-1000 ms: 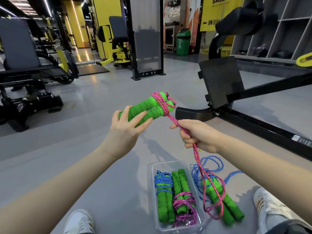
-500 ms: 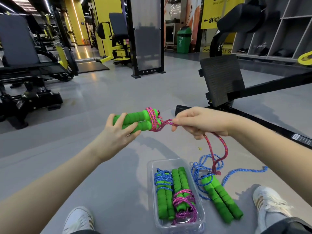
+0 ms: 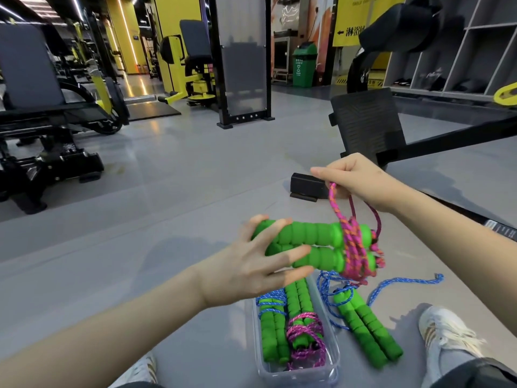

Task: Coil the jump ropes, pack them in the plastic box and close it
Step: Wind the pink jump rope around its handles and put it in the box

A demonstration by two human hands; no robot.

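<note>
Left grip (image 3: 251, 273) clasps the butt end of the paired green foam handles (image 3: 307, 245), held level just below frame centre. Right grip (image 3: 361, 183), at 1 o'clock from them, pinches the pink cord (image 3: 349, 247), which drops to several turns bunched round the handles' cord end. Plastic box (image 3: 334, 359) sits on the floor (image 3: 195, 191) at 6 o'clock, no lid in view. Two bundles lie inside: a blue-wound bundle (image 3: 272, 323) on its 9 o'clock side and a pink-wound bundle (image 3: 303, 329) beside it. Loose blue rope (image 3: 363, 329) lies on the floor at 5 o'clock, just beside the box wall, cord uncoiled. My handling guess: the foam is light, squashy and grippy, so a firm clasp mid-handle should stop the pair scissoring. The braided cord is limp and light, and turns will likely slacken if tension drops, so I'd pinch close to the wraps and keep it taut. The box's 3 o'clock side looks free for this bundle, but I cannot tell for sure.
</note>
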